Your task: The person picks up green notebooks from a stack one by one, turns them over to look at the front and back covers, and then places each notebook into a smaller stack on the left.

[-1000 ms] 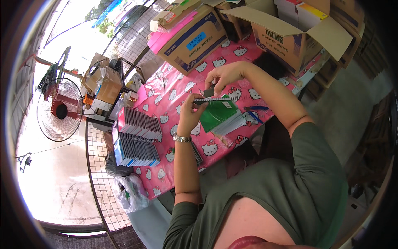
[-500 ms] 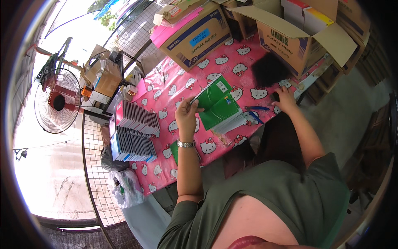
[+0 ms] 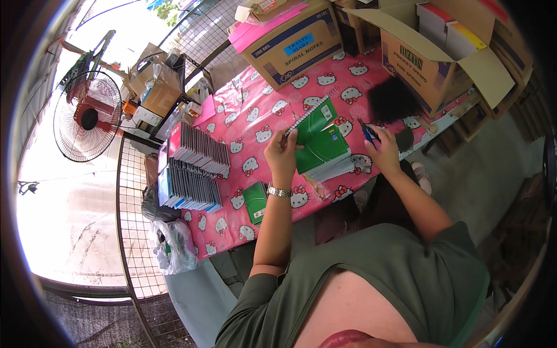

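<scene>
A green spiral notebook (image 3: 317,120) lies tilted on the pink table, its coil along the upper left edge. My left hand (image 3: 282,152) is closed on that coil edge, thumb and fingers pinching it. Overlapping it, nearer me, is a second green notebook (image 3: 326,149) on top of a small stack with white page edges. To the right, my right hand (image 3: 385,153) grips blue-handled pliers (image 3: 369,134), raised off the table with their tip toward the notebook. A smaller green notebook (image 3: 255,203) rests by my left wrist.
Stacks of red-covered notebooks (image 3: 197,148) and blue-covered notebooks (image 3: 188,188) stand at the left. Cardboard boxes, one closed (image 3: 293,46) and one open (image 3: 420,72), line the far side beside a black heap (image 3: 393,98). A fan (image 3: 89,119) stands far left.
My right hand has taken the blue-handled pliers off the table and brought them toward the notebook. My left hand stays at the coil edge. The whole view has shifted slightly.
</scene>
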Tool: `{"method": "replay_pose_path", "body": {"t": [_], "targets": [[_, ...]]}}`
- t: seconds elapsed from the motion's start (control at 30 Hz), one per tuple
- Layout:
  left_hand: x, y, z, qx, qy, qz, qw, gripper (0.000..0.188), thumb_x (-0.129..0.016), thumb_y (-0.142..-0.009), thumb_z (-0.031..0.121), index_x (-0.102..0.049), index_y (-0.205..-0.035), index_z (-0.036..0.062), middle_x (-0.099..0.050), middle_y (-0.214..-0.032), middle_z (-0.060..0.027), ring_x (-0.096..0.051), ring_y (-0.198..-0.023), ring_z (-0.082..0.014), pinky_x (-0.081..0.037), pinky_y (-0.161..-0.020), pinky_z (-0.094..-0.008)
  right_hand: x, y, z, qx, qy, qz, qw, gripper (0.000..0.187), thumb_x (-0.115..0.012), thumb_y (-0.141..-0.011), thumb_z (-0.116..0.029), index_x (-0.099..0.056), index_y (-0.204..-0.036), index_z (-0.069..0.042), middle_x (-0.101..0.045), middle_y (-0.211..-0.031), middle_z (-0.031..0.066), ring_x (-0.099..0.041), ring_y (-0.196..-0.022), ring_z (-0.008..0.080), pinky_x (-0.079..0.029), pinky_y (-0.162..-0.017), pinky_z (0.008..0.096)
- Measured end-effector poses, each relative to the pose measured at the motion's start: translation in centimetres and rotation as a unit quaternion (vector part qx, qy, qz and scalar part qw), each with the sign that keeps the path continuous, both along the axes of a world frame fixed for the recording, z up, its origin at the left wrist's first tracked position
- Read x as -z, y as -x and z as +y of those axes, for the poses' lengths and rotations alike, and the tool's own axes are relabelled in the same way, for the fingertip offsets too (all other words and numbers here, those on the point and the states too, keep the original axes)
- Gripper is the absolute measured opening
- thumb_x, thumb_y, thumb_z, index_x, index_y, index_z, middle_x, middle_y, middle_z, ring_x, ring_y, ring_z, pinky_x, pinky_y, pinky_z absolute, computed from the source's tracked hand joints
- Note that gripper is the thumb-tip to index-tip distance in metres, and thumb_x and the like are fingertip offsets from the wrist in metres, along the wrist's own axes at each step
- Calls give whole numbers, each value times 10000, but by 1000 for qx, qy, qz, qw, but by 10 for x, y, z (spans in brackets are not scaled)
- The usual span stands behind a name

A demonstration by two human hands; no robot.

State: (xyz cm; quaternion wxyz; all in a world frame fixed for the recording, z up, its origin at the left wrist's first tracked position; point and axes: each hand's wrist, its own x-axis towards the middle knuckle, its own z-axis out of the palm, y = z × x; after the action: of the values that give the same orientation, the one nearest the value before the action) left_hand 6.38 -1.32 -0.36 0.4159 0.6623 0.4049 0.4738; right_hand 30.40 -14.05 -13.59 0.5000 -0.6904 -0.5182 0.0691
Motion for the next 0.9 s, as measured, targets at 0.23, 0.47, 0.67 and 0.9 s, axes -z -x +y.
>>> {"method": "replay_pose_path", "body": {"t": [0.23, 0.47, 0.67, 0.9], "targets": [[19, -2, 4, -11, -60, -20, 998, 143, -685, -893, 25, -690, -1020, -41, -680, -773, -62, -660, -648, -93, -534, -568, -241, -150, 72, 3, -181, -80, -65, 978, 591, -765, -783, -252, -596, -1308, -41, -564, -1182, 141, -575, -1102, 303, -477, -951, 396], [-1, -5, -10, -31, -127, 53, 990, 213, -642, -836, -73, -707, -1032, -20, -706, -859, -92, -698, -697, -141, -561, -624, -259, -156, 80, 7, -224, 28, 10, 974, 530, -738, -816, -233, -612, -1283, -17, -591, -1130, 124, -597, -1050, 240, -500, -876, 355], [-6, 8, -22, -114, -231, 50, 965, 153, -674, -872, -29, -719, -1018, -30, -692, -874, -72, -658, -759, -108, -555, -632, -246, -150, 69, 11, -342, 90, 386, 852, 437, -683, -873, -216, -612, -1251, -8, -615, -1113, 154, -613, -1050, 230, -487, -896, 356], [29, 151, -41, -267, 55, -214, 938, 255, -643, -929, 40, -584, -1166, -34, -651, -950, -86, -647, -715, -145, -576, -520, -262, -27, -18, 5, -65, 88, 15, 994, 487, -723, -824, -246, -591, -1249, -49, -580, -1159, 176, -573, -1101, 353, -464, -958, 434]]}}
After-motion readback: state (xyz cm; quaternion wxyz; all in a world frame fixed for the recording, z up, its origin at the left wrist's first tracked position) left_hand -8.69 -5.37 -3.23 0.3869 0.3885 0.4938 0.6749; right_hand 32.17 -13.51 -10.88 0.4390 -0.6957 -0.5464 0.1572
